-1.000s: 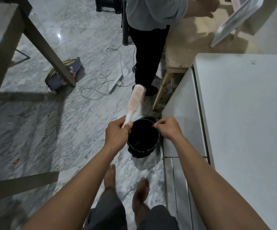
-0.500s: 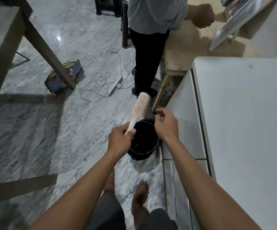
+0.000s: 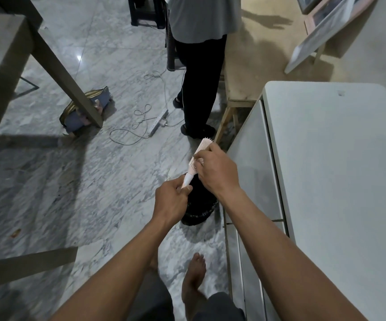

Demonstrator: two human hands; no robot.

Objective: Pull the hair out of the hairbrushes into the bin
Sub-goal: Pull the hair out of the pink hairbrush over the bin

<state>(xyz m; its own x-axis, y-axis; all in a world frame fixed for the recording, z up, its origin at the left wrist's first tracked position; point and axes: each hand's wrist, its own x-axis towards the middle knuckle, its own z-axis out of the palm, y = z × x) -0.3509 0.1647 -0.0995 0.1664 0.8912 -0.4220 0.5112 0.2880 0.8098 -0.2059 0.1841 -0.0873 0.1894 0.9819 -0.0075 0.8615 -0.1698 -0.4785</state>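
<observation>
Pink plastic shows between my two hands: the hairbrush is held up in the air just above the bin, tilted so its head points away from me and to the right. My left hand is closed tight around the white end of the handle, with the thumb lying along it. My right hand covers most of the brush head, its fingers bent down over the bristles and the thumb at the near edge. The fingertips are hidden behind the back of the hand, so I cannot tell whether any hair is caught between them. Only the far tip of the head and the neck of the brush show past my knuckles. The bin is black and stands on the grey marble floor, right against the front of the white bench on my right; my hands and wrists hide much of its opening. My bare foot is planted on the floor just short of the bin. Farther off, another person in dark trousers stands beside a white power strip with its cord looped on the floor, and a blue bag lies to the left.
</observation>
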